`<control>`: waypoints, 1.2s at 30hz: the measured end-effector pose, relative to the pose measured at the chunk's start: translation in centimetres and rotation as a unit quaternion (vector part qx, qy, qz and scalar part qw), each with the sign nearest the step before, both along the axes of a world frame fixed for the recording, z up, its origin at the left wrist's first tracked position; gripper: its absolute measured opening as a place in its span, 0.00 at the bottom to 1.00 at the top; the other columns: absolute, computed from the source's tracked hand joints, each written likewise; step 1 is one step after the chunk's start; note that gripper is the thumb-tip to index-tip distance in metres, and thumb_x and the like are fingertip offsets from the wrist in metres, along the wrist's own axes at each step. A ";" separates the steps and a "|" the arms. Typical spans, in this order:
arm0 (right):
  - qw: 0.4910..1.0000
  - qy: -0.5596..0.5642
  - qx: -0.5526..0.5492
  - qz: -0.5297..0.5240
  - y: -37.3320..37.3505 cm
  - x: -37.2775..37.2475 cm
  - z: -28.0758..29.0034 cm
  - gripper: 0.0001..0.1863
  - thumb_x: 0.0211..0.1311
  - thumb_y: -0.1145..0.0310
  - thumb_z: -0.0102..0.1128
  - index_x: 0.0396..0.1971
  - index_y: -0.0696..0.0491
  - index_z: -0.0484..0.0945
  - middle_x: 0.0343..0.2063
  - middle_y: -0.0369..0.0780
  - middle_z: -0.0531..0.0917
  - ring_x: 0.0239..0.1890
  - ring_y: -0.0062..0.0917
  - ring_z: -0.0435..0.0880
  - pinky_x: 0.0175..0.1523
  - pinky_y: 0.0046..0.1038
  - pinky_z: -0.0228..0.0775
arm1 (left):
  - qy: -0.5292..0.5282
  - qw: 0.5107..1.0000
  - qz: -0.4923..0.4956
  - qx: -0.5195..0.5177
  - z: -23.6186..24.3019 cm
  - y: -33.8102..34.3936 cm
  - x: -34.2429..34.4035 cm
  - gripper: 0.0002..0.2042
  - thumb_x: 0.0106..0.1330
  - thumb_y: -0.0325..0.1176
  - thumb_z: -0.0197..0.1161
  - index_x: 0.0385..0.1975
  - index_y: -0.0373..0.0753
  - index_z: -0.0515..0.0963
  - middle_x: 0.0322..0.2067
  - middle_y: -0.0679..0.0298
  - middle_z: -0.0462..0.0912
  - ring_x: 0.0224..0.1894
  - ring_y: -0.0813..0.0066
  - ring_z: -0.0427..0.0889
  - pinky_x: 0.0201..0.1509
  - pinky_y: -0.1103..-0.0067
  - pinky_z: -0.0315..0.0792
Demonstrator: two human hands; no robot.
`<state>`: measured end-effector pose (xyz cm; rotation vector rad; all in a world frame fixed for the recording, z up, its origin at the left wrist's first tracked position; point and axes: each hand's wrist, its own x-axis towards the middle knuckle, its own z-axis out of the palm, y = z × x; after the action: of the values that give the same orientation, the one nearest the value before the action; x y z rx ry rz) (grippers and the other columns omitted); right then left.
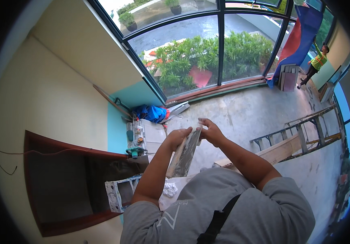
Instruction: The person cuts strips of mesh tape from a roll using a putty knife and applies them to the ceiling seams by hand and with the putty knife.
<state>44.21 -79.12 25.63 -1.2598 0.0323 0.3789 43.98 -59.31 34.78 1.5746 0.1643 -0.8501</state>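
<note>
A long, narrow board [186,156], grey with whitish smears and a pale wooden edge, slants in front of my chest. Its top end points away from me, and my shirt borders its lower end. My left hand [178,137] is closed on the board's left edge near the top. At the top end, my right hand [211,132] grips the right side, its thumb and fingers bent around it. A small pale patch shows under the right fingers; I cannot tell whether it is a separate piece.
A ladder [299,132] and a wooden plank [274,152] extend at right. At left are a paint-spattered stepladder [120,193], a blue tarp [148,114] and a cluttered bench [154,134]. Crumpled white material [169,189] lies beside me. Another person [318,62] stands far right, near stacked panels [289,78].
</note>
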 end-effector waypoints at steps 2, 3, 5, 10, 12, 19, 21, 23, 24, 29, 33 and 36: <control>0.999 -0.028 -0.035 -0.004 0.3 0.1 -0.2 0.29 0.64 0.70 0.62 0.64 0.59 0.66 0.52 0.45 0.78 0.35 0.25 0.83 0.38 0.27 0.79 | 0.019 1.000 0.023 -0.007 -0.3 -0.3 -0.8 0.26 0.72 0.55 0.56 0.40 0.33 0.83 0.30 0.62 0.84 0.28 0.79 0.80 0.31 0.77 0.75; 0.996 -0.058 -0.069 -0.010 0.3 0.1 -0.3 0.26 0.62 0.73 0.60 0.61 0.59 0.71 0.53 0.47 0.78 0.35 0.25 0.83 0.40 0.26 0.79 | 0.035 0.998 0.043 -0.013 -0.5 -0.5 -1.1 0.27 0.72 0.57 0.55 0.38 0.33 0.84 0.30 0.62 0.84 0.27 0.78 0.80 0.31 0.77 0.74; 0.999 -0.003 -0.042 -0.006 0.7 -0.2 0.6 0.24 0.60 0.74 0.59 0.59 0.59 0.74 0.50 0.47 0.80 0.35 0.26 0.83 0.40 0.26 0.79 | 0.042 0.996 0.071 -0.011 -2.8 0.6 -0.9 0.28 0.72 0.59 0.54 0.40 0.34 0.83 0.30 0.62 0.83 0.26 0.77 0.80 0.31 0.76 0.75; 0.998 0.057 -0.036 0.000 0.6 -1.3 2.2 0.23 0.58 0.76 0.56 0.56 0.59 0.77 0.42 0.45 0.84 0.34 0.27 0.83 0.40 0.27 0.79 | 0.128 0.926 0.280 -0.217 -11.4 7.3 0.4 0.31 0.69 0.63 0.53 0.44 0.34 0.78 0.35 0.55 0.83 0.33 0.62 0.84 0.40 0.63 0.80; 0.995 0.079 -0.055 -0.005 -0.8 -2.0 1.9 0.24 0.59 0.75 0.57 0.57 0.59 0.76 0.41 0.45 0.84 0.34 0.27 0.84 0.40 0.28 0.79 | 0.090 0.867 0.397 -0.286 -11.7 7.3 0.4 0.33 0.70 0.63 0.51 0.49 0.32 0.75 0.43 0.52 0.82 0.38 0.58 0.85 0.46 0.60 0.80; 0.991 0.062 -0.081 0.084 -1.6 -4.6 6.1 0.25 0.58 0.75 0.61 0.58 0.61 0.75 0.41 0.47 0.84 0.39 0.30 0.86 0.44 0.32 0.82 | -0.005 0.781 0.625 -0.011 -10.9 9.6 -0.2 0.34 0.71 0.62 0.50 0.45 0.26 0.73 0.43 0.52 0.81 0.42 0.59 0.84 0.46 0.64 0.80; 0.995 0.073 -0.025 0.068 -1.9 -4.9 6.1 0.27 0.58 0.75 0.63 0.59 0.61 0.73 0.42 0.47 0.84 0.40 0.31 0.86 0.45 0.32 0.82 | -0.027 0.794 0.606 0.047 -10.0 8.6 -0.1 0.34 0.70 0.63 0.51 0.44 0.27 0.73 0.41 0.53 0.81 0.40 0.60 0.84 0.43 0.65 0.79; 0.996 0.078 -0.007 0.052 -2.1 -5.0 5.9 0.27 0.58 0.75 0.64 0.60 0.61 0.73 0.44 0.47 0.83 0.41 0.31 0.86 0.45 0.33 0.82 | -0.051 0.804 0.584 0.104 -9.4 7.9 0.0 0.35 0.69 0.64 0.52 0.43 0.27 0.73 0.40 0.54 0.81 0.38 0.60 0.84 0.41 0.65 0.79; 0.996 0.080 0.011 0.038 -2.2 -5.0 5.8 0.28 0.59 0.75 0.64 0.60 0.60 0.72 0.45 0.46 0.83 0.41 0.31 0.86 0.45 0.33 0.82 | -0.053 0.808 0.579 0.096 -9.2 7.6 0.0 0.35 0.69 0.65 0.52 0.43 0.29 0.73 0.39 0.55 0.81 0.37 0.61 0.83 0.40 0.65 0.79; 0.995 0.087 0.047 -0.011 -3.4 -5.1 6.4 0.27 0.58 0.75 0.65 0.60 0.60 0.72 0.48 0.45 0.81 0.44 0.30 0.85 0.46 0.32 0.82 | -0.002 0.828 0.554 -0.084 -8.7 6.1 -0.2 0.28 0.70 0.58 0.56 0.45 0.32 0.73 0.41 0.55 0.81 0.42 0.61 0.83 0.45 0.63 0.78; 0.994 0.077 0.056 -0.045 -5.8 -5.5 7.0 0.28 0.59 0.75 0.65 0.61 0.59 0.72 0.48 0.45 0.81 0.44 0.29 0.85 0.46 0.32 0.83 | -0.028 0.875 0.358 -0.325 -9.6 5.9 -1.3 0.19 0.71 0.44 0.61 0.52 0.36 0.71 0.50 0.55 0.78 0.53 0.62 0.79 0.57 0.59 0.73; 0.996 0.055 0.058 -0.048 -7.1 -5.6 7.8 0.29 0.60 0.74 0.65 0.62 0.59 0.70 0.47 0.45 0.82 0.43 0.29 0.85 0.46 0.32 0.83 | -0.072 0.880 0.310 -0.352 -9.9 6.0 -1.2 0.18 0.71 0.40 0.60 0.56 0.37 0.71 0.53 0.57 0.79 0.55 0.60 0.79 0.61 0.59 0.72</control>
<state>38.57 -86.19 33.45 -1.1177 0.1633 0.3613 42.76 -53.34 24.85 0.8026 0.2063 -0.2237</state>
